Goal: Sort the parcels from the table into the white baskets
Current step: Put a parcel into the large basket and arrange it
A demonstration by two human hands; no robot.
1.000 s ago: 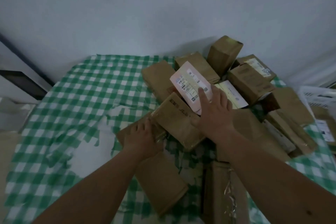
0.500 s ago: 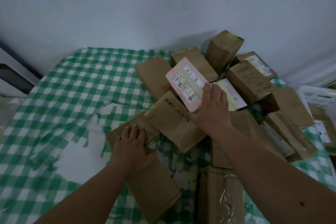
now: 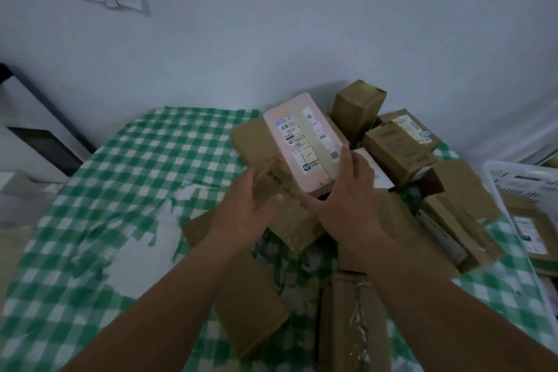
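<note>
Nearest, a brown cardboard box with torn clear tape (image 3: 353, 323) is cut off by the bottom edge. Above it the left hand (image 3: 244, 214) hovers with fingers relaxed and spread, holding nothing, while the right hand (image 3: 347, 199) grips the pale pink labelled parcel (image 3: 302, 145) — tilted above the pile of brown parcels (image 3: 401, 154) on the green-checked tablecloth (image 3: 126, 166), its label print too blurred to read. At the right edge a white slatted basket (image 3: 495, 178) is only partly in frame — its contents are dim.
</note>
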